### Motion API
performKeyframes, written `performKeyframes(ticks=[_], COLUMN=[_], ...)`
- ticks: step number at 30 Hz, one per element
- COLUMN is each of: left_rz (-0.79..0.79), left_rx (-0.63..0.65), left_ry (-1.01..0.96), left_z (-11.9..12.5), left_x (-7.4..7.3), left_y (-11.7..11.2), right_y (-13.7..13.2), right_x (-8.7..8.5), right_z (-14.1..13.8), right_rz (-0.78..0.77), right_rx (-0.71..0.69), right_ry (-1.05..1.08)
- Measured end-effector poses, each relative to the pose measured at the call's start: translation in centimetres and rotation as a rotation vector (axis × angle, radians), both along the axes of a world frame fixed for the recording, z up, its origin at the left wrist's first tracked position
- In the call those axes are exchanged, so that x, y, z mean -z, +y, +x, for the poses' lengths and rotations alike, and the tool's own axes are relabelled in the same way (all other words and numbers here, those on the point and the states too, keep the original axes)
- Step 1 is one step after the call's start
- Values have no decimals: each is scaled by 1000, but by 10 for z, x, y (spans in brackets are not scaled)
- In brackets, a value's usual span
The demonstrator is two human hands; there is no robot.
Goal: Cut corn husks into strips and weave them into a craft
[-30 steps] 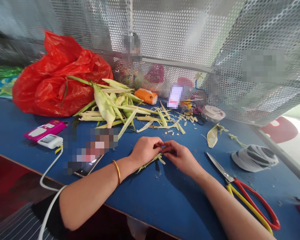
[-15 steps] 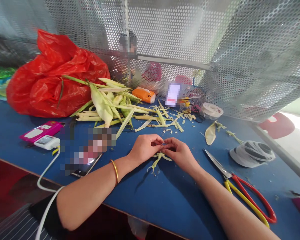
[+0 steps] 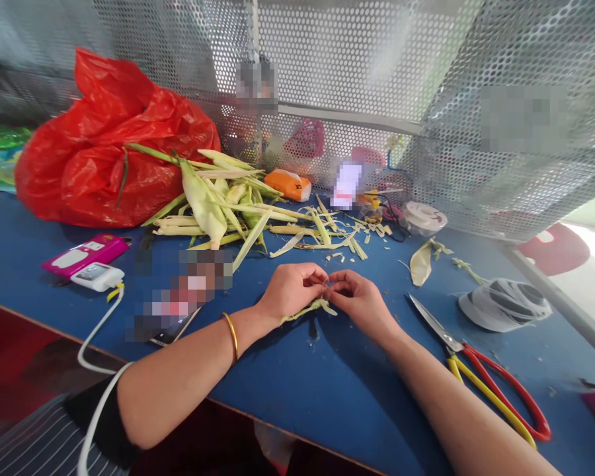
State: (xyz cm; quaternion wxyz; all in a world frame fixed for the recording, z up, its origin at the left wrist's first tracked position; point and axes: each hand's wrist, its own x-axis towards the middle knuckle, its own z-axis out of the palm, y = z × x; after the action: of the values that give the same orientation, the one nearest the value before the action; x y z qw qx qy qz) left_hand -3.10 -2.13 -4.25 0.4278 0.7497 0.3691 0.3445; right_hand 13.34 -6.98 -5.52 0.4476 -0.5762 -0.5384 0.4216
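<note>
Left hand [image 3: 292,291] pinches husk [image 3: 318,305] over desk [image 3: 327,403]; right hand [image 3: 361,301] fingertips bunched beside it, can't tell on what. Best kept light and close, lest husk tear.

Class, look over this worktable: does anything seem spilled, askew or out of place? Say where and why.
Husk scraps lie strewn on the table, right of the husk pile, so they look spilled. The white cable also looks awkward: it runs past the table's near edge, beside the left arm.
</note>
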Motion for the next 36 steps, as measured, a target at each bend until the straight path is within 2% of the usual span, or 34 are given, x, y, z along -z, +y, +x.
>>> performKeyframes(ticks=[8, 12, 16, 21, 25, 36], left_rz=[163, 313, 370, 408, 424, 435], left_rx=[8, -14, -35, -38, -34, -28], left_ry=[126, 291, 373, 311, 254, 194], left_z=[-4, -5, -5, -5, -5, -4], left_x=[-1, -3, -5, -4, -3, -3], left_y=[2, -1, -3, -3, -3, -4], right_y=[-1, -1, -1, -1, -2, -1], right_x=[-3, -3, -2, -5, -7, -2], right_z=[0, 0, 0, 0, 0, 1], right_rz=[-18, -3, 27, 22, 52, 7], right_rx=[36, -2, -40, -73, -96, -42], right_ry=[22, 29, 6, 44, -26, -75])
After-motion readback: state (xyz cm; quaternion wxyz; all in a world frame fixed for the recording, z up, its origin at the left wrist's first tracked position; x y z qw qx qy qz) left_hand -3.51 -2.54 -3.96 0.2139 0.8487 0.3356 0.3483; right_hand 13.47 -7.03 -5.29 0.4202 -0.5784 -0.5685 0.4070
